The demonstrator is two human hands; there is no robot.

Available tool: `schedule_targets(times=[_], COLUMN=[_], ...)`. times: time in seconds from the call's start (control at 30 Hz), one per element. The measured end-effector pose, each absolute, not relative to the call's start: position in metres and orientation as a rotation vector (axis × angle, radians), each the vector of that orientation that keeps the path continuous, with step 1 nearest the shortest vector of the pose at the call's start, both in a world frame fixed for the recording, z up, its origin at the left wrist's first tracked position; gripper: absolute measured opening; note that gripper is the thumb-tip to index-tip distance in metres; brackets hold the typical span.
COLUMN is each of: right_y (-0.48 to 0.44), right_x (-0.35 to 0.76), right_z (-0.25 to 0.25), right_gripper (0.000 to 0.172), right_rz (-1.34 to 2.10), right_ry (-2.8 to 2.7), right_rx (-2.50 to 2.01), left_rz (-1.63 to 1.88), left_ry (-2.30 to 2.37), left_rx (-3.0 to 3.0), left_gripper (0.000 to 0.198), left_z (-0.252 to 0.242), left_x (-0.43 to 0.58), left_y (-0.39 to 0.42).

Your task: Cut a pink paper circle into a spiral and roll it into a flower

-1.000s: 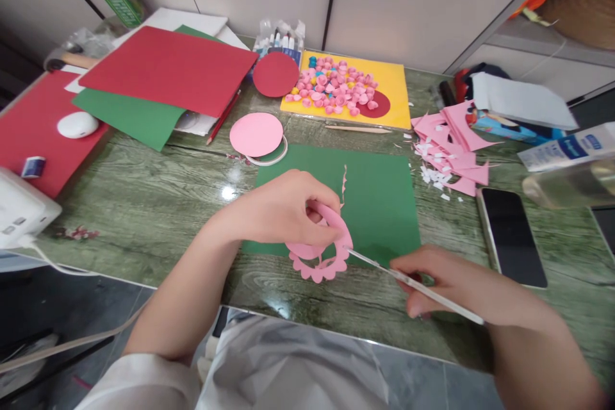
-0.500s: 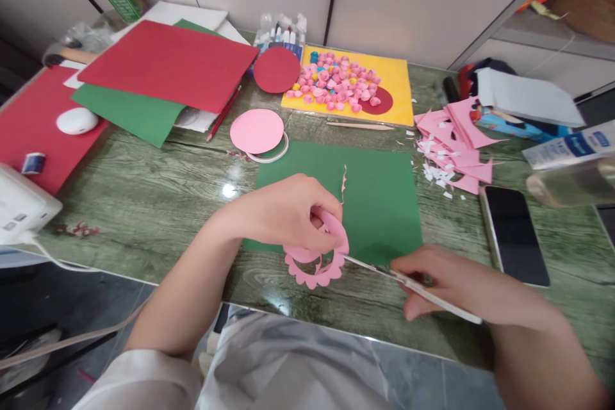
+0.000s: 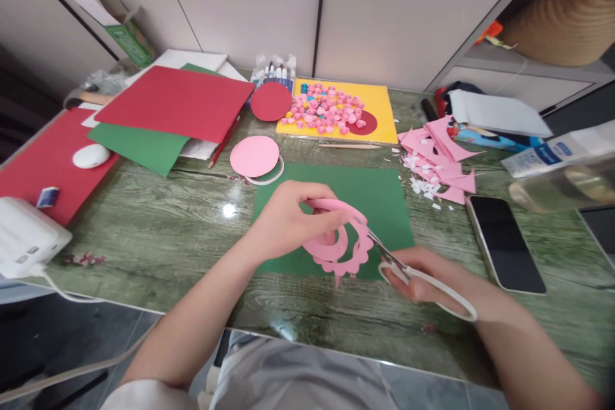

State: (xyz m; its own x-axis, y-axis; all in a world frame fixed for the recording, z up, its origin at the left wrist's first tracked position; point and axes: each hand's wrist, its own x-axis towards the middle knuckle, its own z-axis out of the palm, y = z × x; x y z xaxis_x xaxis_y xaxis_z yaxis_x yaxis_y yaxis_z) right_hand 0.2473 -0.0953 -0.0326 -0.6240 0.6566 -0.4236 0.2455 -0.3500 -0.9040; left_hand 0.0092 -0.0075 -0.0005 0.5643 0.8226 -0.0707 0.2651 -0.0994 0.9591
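Note:
My left hand [image 3: 288,221] pinches a pink paper spiral [image 3: 339,246] with a scalloped outer edge, holding it above the green paper sheet [image 3: 379,195]. My right hand [image 3: 432,282] grips white-handled scissors [image 3: 413,275], whose blades point up-left and meet the spiral's right edge. A pink paper circle [image 3: 254,155] lies on a white ring just beyond the green sheet.
A yellow board [image 3: 384,112] carries several small pink paper roses. Pink scraps [image 3: 439,163] and a black phone [image 3: 504,240] lie right. Red sheet [image 3: 177,102] over green paper, a white mouse [image 3: 91,155] and a white device [image 3: 24,237] sit left. The table edge runs close below my hands.
Both hands lifted and shifted slightly right. The scissors swung steeper and closer to the spiral, which now hangs more uncoiled. The thin scalloped strip that stood on the green sheet is gone from there.

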Motion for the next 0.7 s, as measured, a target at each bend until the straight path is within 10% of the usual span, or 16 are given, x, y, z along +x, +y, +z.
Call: schedule_targets(times=[0.7], right_y=[-0.095], right_x=[0.237], right_z=[-0.045], right_gripper=[0.051], right_rz=[1.841], right_ry=[-1.570], right_rx=[-1.010], left_rz=[0.767], left_ry=[0.964], left_rx=[1.551], left_gripper=[0.019], left_z=[-0.015], left_x=[0.029], left_y=[-0.020])
